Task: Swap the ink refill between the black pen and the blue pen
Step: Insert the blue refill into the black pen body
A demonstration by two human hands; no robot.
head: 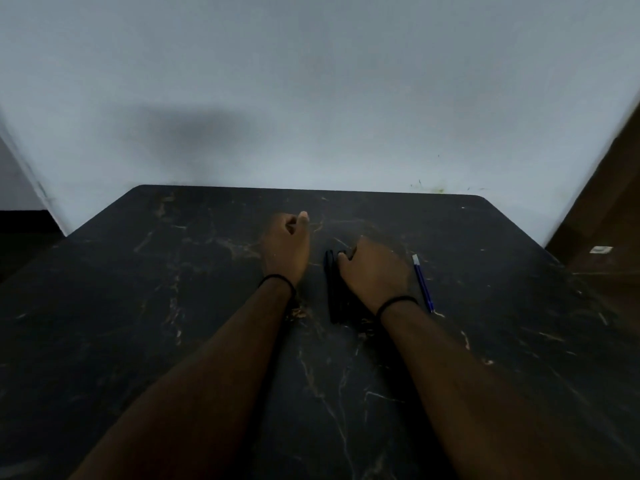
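A blue pen (422, 284) with a pale tip lies on the dark marble table (173, 306), just right of my right hand (375, 271). A black elongated thing, apparently the black pen (333, 292), lies lengthwise beside my right wrist, hard to tell apart from the dark tabletop. My right thumb and curled fingers close on its far end. My left hand (287, 245) rests on the table to the left of it. Its fingers are curled in and its thumb points forward, and nothing shows in it.
A pale wall rises directly behind the table's far edge (311, 190). A brown wooden surface (609, 220) stands at the right. The table's left corner (69, 235) drops off to a dark floor.
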